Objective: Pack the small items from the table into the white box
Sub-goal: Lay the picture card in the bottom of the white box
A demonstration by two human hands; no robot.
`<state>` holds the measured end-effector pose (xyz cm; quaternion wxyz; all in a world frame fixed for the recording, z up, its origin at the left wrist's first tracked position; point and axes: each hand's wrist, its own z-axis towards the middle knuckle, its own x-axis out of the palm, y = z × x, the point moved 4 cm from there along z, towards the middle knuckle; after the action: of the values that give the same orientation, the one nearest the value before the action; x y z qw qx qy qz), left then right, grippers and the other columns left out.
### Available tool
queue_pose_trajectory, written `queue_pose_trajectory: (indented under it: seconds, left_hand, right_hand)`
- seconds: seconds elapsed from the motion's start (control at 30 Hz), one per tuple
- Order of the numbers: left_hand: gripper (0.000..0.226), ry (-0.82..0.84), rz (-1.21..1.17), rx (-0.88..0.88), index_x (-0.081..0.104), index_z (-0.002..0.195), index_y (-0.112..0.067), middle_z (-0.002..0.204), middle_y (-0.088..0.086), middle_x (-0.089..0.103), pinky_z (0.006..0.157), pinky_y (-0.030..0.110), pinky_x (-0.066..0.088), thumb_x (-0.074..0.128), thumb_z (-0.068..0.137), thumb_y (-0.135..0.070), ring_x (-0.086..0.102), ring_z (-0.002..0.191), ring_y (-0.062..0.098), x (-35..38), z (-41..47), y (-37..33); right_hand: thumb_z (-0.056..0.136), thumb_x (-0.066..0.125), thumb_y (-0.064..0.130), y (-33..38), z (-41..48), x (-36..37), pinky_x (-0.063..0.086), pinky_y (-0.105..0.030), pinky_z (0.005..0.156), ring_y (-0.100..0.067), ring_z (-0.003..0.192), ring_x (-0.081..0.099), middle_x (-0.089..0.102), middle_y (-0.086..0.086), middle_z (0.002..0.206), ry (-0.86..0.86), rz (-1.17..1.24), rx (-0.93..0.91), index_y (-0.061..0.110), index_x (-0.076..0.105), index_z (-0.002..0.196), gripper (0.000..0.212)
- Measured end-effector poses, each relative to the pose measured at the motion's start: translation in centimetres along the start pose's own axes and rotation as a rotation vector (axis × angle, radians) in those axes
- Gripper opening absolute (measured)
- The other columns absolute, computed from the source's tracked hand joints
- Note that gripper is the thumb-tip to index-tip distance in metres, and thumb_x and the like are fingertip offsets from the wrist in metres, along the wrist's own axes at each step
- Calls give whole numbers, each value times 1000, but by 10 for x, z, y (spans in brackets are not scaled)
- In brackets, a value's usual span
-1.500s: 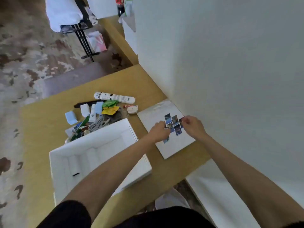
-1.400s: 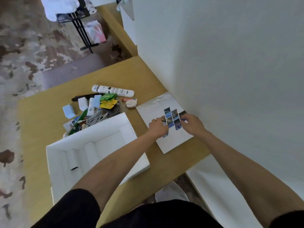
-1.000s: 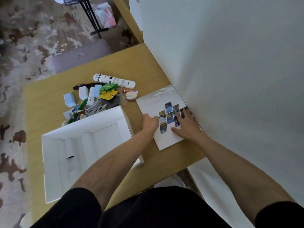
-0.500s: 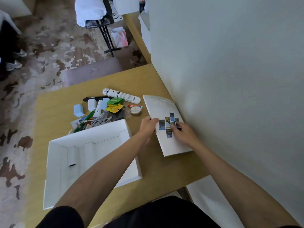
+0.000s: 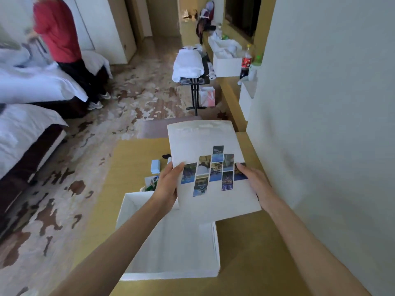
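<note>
A white booklet [image 5: 205, 137] with a mosaic of small photos on its cover is lifted off the table and tilted up toward me. My left hand [image 5: 168, 184] grips its left edge and my right hand [image 5: 254, 184] grips its right edge. Below it the open white box [image 5: 171, 268] stands on the yellow table [image 5: 132, 159]. The booklet hides most of the pile of small items; only a pale blue packet [image 5: 155, 165] and a few bits beside it [image 5: 150, 182] show to its left.
A white wall [image 5: 320, 124] runs close along the table's right side. Beyond the table are a patterned carpet, a folding stand with white towels [image 5: 189, 65], two beds at the left and a person in a red top [image 5: 57, 30].
Both hands have picked the booklet up from the table and raised it toward me, over the far edge of the box. The camera has tilted up, showing the room.
</note>
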<state>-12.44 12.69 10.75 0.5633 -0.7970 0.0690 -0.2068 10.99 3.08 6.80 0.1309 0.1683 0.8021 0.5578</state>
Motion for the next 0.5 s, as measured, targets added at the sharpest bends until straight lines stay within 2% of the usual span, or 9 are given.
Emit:
queue_pose_trajectory:
  seconds: [0.07, 0.1, 0.17, 0.2, 0.27, 0.37, 0.4, 0.43, 0.5]
  left_hand:
    - [27, -84, -25, 8, 58, 118, -20, 105, 5, 74, 65, 38, 59, 55, 95, -32, 72, 91, 26, -32, -10, -7]
    - [27, -132, -32, 1, 57, 117, -18, 101, 6, 74, 61, 36, 58, 55, 94, -32, 73, 88, 27, -47, -15, -10]
    - [24, -209, -10, -7, 56, 111, -15, 91, 6, 75, 55, 34, 57, 55, 93, -30, 74, 78, 26, -78, -22, -14]
    - [24, -224, 8, 4, 53, 112, -13, 92, 5, 75, 56, 35, 57, 56, 93, -28, 74, 78, 25, -93, -25, -18]
    - [32, -237, 36, 62, 47, 120, -14, 110, 6, 70, 69, 38, 58, 58, 91, -24, 71, 90, 23, -122, -29, -28]
    - [58, -264, 109, 215, 32, 133, -24, 133, 6, 51, 77, 27, 57, 66, 87, -22, 61, 107, 15, -158, -36, -50]
    - [70, -308, 236, 275, 25, 138, -28, 141, 5, 42, 88, 29, 54, 70, 84, -26, 53, 117, 16, -167, -38, -58]
    - [83, -374, 435, 349, 17, 144, -29, 148, 5, 31, 102, 35, 43, 72, 81, -33, 40, 130, 18, -174, -41, -66]
    - [95, -470, 828, 573, 9, 149, -26, 155, 2, 13, 114, 38, 18, 71, 79, -45, 14, 142, 19, -177, -47, -83]
  right_hand:
    - [81, 70, 50, 25, 2, 34, 57, -29, 57, -24, 78, 74, 76, -6, 92, 126, -24, -54, 21, 68, 102, 36]
    - [79, 72, 48, 36, 2, 53, 57, -27, 56, -21, 79, 74, 76, -2, 91, 183, -42, -95, 25, 66, 101, 32]
    - [75, 73, 49, 55, -1, 85, 58, -27, 60, -16, 85, 73, 75, 5, 92, 244, -121, -191, 33, 62, 101, 32]
    - [76, 73, 49, 63, -2, 99, 59, -29, 65, -15, 88, 72, 74, 7, 94, 251, -183, -240, 35, 61, 102, 32]
    - [84, 69, 44, 78, -5, 123, 57, -32, 77, -10, 95, 69, 72, 13, 100, 291, -297, -329, 40, 58, 107, 25]
    - [87, 65, 43, 99, -17, 149, 55, -27, 82, -4, 103, 65, 68, 22, 109, 425, -454, -414, 56, 54, 108, 26]
    - [88, 65, 43, 108, -23, 156, 56, -24, 80, -3, 105, 64, 66, 24, 111, 475, -508, -439, 58, 52, 108, 28]
    - [89, 64, 43, 117, -29, 162, 56, -20, 76, -2, 105, 64, 65, 25, 112, 518, -567, -471, 59, 51, 109, 29]
    - [90, 61, 44, 133, -38, 169, 54, -16, 72, -1, 101, 64, 65, 24, 111, 570, -718, -549, 55, 51, 111, 25]
